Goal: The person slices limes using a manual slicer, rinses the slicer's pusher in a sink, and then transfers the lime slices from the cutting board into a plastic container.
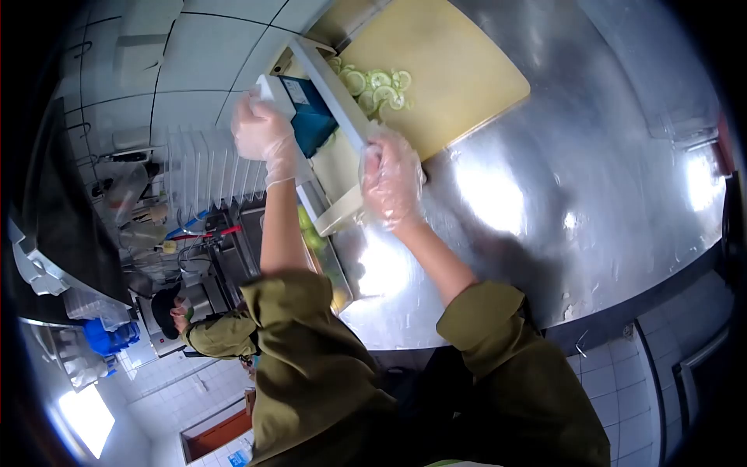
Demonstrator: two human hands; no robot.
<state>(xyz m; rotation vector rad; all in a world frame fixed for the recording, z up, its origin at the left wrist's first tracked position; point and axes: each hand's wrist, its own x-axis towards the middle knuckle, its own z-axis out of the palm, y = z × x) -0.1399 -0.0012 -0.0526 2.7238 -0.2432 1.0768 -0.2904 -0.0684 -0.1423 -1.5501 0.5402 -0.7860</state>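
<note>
A slicer (331,82) with a long pale frame and a teal block (309,113) stands at the left edge of the steel counter. My left hand (264,132), in a clear glove, is closed at the white part beside the teal block. My right hand (391,179), also gloved, is closed with curled fingers on the near end of the frame. Thin lime slices (380,87) lie in a pile on a yellow cutting board (451,62), against the frame's far side. Whole green limes (310,233) sit in a container below the slicer, partly hidden by my left forearm.
The shiny steel counter (498,257) stretches to the right. White tiles (194,58) cover the wall at left. A rack of clear sheets (210,167) and hanging utensils stand farther left. Another person (222,331) in a black cap and olive sleeve is at lower left.
</note>
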